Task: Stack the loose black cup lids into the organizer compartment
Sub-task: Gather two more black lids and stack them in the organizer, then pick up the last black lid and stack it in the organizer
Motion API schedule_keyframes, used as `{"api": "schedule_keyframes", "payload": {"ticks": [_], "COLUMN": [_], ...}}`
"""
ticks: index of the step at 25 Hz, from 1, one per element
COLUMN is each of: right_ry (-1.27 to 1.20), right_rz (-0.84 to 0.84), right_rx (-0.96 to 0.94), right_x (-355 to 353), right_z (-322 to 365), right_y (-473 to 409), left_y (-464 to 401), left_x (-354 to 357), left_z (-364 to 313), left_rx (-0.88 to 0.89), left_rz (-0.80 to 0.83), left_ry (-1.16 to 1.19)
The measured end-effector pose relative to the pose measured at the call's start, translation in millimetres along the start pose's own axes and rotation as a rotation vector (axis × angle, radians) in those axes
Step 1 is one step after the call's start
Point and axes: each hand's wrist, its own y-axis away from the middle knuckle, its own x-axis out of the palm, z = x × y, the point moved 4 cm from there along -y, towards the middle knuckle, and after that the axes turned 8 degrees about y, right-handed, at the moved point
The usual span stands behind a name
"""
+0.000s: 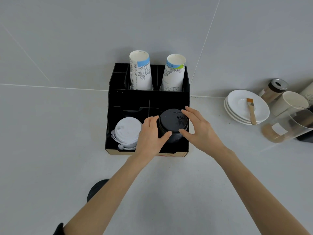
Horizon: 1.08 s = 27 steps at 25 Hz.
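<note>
Your left hand and right hand clasp the tall stack of black plastic cup lids, already seated in the black box organizer's front-right compartment. Another dark round lid apparently waits on the worktop, in front of the organizer.

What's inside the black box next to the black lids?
A pile of white lids sits in the front left slot of the box, beside the black lids. The left hand covers part of it, and the slot's bottom is hidden.
</note>
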Motion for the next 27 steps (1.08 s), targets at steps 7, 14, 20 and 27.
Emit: {"api": "schedule_keyframes", "payload": {"ticks": [7, 14, 20, 27], "right_ry": [-0.004, -0.033, -0.068, -0.009], "right_rz": [0.004, 0.062, 0.185, 0.418], "right_rx": [-0.073, -0.116, -0.135, -0.149], "right_x": [8.0, 39.6, 82.8, 134.5], "right_z": [31.6, 67.9, 87.3, 105.6], "right_y": [11.1, 28.4, 48.2, 70.7], "left_y": [19.5, 56.4, 92.3, 127.5], "left_x": [-27.5, -58.2, -79.0, -88.0], "left_z": [13.4, 46.9, 88.8, 129.7], "left_rx": [0.000, -0.025, -0.113, -0.267], "left_rz": [-0.006, 0.052, 0.045, 0.063], "left_ry": [0.000, -0.041, -0.050, -0.091]}}
